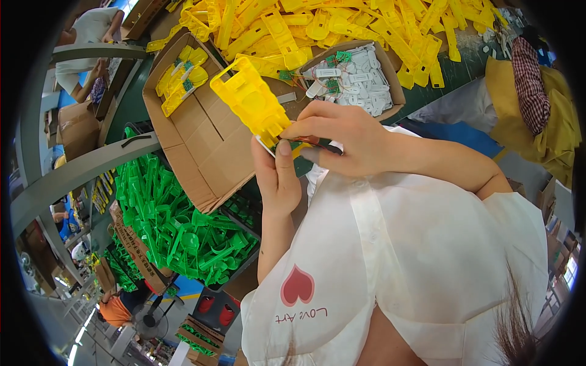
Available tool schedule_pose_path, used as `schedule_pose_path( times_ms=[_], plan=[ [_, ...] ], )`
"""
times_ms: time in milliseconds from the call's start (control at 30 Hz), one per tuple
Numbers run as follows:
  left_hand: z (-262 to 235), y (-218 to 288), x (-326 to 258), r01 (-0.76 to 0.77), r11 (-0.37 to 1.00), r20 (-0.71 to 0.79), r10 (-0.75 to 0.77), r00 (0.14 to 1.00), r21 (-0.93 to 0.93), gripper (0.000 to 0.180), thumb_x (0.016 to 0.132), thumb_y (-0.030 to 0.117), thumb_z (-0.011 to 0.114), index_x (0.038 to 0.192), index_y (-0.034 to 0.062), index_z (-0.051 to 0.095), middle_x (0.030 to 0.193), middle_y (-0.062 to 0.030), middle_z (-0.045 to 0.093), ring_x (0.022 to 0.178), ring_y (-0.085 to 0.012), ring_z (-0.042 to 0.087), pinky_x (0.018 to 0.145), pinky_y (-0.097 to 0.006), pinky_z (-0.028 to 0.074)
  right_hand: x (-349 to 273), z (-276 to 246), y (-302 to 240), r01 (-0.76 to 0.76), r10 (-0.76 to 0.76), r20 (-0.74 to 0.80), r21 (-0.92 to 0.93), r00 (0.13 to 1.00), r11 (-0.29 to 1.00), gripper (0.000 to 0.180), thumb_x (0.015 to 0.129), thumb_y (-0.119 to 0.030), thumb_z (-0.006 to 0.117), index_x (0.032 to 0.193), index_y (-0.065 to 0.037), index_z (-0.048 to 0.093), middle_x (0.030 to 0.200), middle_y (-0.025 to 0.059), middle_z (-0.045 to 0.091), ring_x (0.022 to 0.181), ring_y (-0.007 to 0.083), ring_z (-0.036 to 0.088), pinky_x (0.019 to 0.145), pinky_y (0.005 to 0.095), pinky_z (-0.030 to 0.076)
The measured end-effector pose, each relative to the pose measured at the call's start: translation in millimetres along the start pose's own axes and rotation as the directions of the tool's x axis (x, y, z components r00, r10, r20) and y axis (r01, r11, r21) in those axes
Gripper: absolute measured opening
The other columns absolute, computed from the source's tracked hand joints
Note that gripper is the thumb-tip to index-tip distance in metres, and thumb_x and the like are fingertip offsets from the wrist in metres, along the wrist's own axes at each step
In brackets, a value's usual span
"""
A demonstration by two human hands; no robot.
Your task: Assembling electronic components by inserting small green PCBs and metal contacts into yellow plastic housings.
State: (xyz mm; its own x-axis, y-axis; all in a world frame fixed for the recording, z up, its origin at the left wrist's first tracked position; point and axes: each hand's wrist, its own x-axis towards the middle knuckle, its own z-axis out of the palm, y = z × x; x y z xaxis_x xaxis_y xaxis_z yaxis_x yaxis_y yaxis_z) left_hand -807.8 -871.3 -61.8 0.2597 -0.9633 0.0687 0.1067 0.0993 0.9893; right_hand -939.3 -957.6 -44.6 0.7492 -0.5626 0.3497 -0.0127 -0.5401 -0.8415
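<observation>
A yellow plastic casing [247, 97], open-faced with moulded ribs, tilts up to the left over a cardboard box. My left hand [278, 174] grips its lower end between thumb and fingers. At that same end my right hand [345, 137] is closed, with thumb and fingertips pinched together. Thin dark and reddish wires [311, 141] run by the right fingertips. A narrow white edge [265, 146] shows beside the left fingers, and a bit of green lies near the thumb. My fingers hide most of what sits in the casing's end.
The open cardboard box [204, 149] holds several yellow casings [183, 79] with green boards. Another box [395, 91] contains small white parts [363, 76]. Yellow casings [342, 24] are heaped across the green table's far side. Green plastic parts [177, 213] fill a crate at left, near a grey metal frame [79, 168].
</observation>
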Motion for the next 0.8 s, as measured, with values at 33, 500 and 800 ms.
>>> schedule_pose_path(
  times_ms=[33, 500, 800],
  plan=[
    [0.5, 0.3, 1.2, 0.0, 1.0, -0.002, 0.0, 1.0, 0.0, 0.033, 0.09, 0.017, 0.038, 0.118, 0.0004, 0.034, 0.109, -0.0069, 0.045, 0.098, -0.0133, 0.045, 0.084, -0.026, 0.035, -0.8, -0.7, 0.1, 0.0, 0.0, 0.002, 0.0, 1.0, 1.0, 0.027, 0.069, -0.001, 0.057, 0.096, -0.004, 0.054, 0.083, 0.0078, 0.052, 0.063, 0.0204, 0.056, 0.053, 0.0268, 0.045],
    [1.8, -3.9, -3.0, -0.005, 0.991, -0.025, 0.008, 1.0, 0.132, 0.03, 0.09, 0.015, 0.036, 0.116, -0.0005, 0.032, 0.103, -0.0091, 0.048, 0.091, -0.0149, 0.047, 0.081, -0.026, 0.036, 0.1, -1.2, -7.7, -0.542, 0.536, 0.142, 0.413, 0.832, 0.732, 0.006, 0.08, -0.004, 0.054, 0.085, 0.0, 0.054, 0.07, 0.003, 0.055, 0.06, 0.0066, 0.05, 0.053, 0.0192, 0.041],
    [9.1, -6.0, -7.4, 0.013, 0.977, -0.09, 0.006, 0.996, 0.213, 0.026, 0.088, 0.011, 0.039, 0.111, -0.0004, 0.035, 0.098, -0.0081, 0.048, 0.086, -0.0126, 0.047, 0.076, -0.025, 0.038, -1.9, 0.9, -9.0, -0.574, 0.558, 0.155, 0.334, 0.816, 0.747, 0.01, 0.079, -0.005, 0.055, 0.084, 0.002, 0.049, 0.074, 0.0043, 0.055, 0.061, 0.0076, 0.051, 0.055, 0.0207, 0.043]
  ],
)
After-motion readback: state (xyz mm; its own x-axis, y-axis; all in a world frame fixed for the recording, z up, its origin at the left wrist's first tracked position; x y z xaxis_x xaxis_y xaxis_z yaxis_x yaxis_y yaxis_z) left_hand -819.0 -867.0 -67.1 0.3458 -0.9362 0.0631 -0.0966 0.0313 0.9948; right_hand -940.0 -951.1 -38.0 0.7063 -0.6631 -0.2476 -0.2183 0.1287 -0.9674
